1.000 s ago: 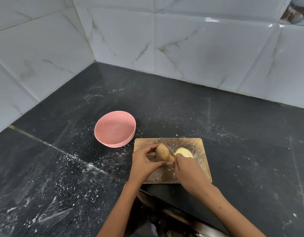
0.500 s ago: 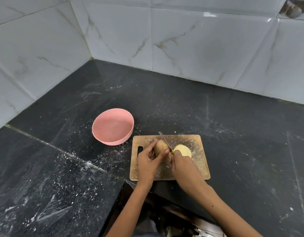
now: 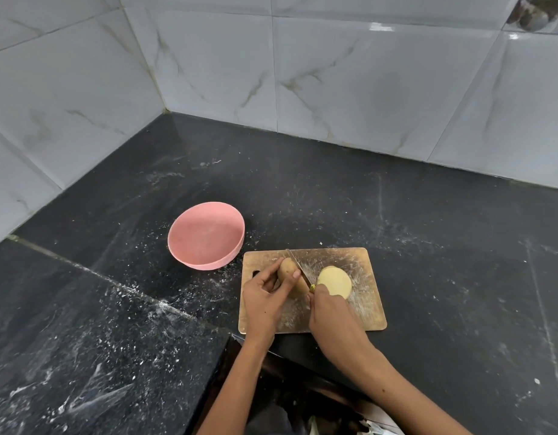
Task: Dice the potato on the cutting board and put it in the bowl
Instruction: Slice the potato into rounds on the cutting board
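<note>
Counter [image 3: 428,246] back and right stretches bare, open for passage up to tiled walls [image 3: 365,89]. Bowl [image 3: 205,235] blocks lane just off cutting board's [image 3: 365,309] back-left corner. Board's left half occupied by both hands, knife [image 3: 298,268], potato half [image 3: 288,273]; cut half [image 3: 334,281] lies mid-board; right edge strip free.
</note>
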A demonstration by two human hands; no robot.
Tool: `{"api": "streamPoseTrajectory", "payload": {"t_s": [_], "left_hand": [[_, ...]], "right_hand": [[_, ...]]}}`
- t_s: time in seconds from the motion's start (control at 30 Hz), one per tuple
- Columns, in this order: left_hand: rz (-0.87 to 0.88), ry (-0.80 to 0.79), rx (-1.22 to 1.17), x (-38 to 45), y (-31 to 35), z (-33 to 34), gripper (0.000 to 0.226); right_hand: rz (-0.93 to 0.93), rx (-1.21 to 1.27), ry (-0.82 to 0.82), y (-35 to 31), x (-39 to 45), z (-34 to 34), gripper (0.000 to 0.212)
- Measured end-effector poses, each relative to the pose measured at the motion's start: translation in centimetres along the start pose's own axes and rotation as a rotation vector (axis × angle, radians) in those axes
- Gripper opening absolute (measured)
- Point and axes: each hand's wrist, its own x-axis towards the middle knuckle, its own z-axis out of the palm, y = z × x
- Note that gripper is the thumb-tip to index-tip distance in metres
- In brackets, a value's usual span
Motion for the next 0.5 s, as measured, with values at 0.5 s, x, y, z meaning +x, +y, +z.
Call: {"api": "streamPoseTrajectory", "payload": {"t_s": [0.5], "left_hand": [[0.072, -0.012, 0.075, -0.4, 0.0, 0.6, 0.048]], "right_hand": [[0.073, -0.049, 0.008, -0.2, 0.2, 0.0, 0.023]]}}
